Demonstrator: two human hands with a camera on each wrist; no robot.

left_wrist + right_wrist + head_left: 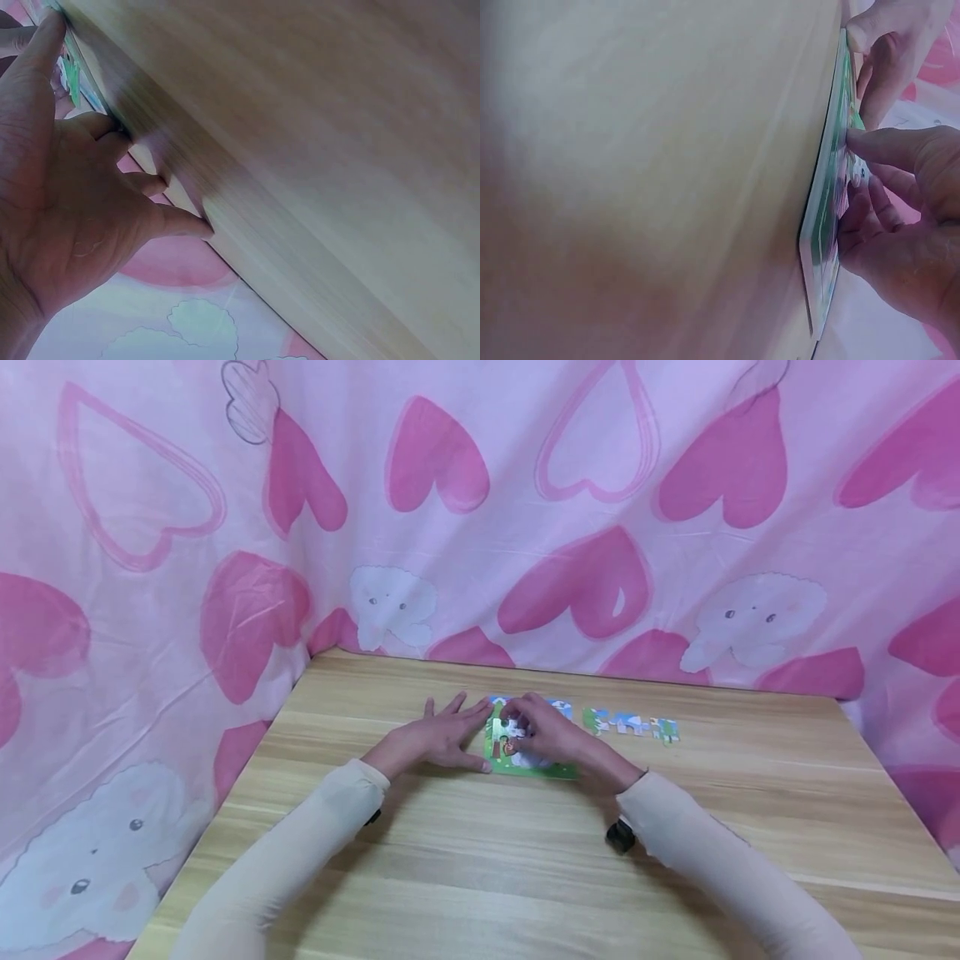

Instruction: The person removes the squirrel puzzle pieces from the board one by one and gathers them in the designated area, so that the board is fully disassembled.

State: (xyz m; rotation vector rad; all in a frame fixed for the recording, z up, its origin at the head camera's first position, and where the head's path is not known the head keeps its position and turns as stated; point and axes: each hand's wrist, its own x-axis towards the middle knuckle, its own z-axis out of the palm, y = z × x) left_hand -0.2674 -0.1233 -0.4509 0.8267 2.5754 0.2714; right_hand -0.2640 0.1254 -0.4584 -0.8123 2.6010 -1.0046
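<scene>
A jigsaw puzzle board (540, 771) with a green border and a cartoon picture lies flat on the table. My left hand (446, 737) rests spread beside it, fingers straight, with thumb and fingertips at the board's left edge. In the left wrist view, the left hand's fingers (187, 219) reach down to the wood. Over the board, my right hand (551, 731) pinches a puzzle piece (860, 171) between thumb and fingers. That piece is mostly hidden by the fingers. Part of the picture lies covered under the right hand.
Several loose puzzle pieces (632, 723) lie in a row just right of the board. The wood-grain table (480, 877) runs back to a pink curtain (465, 543) printed with hearts, which also hangs along the left side.
</scene>
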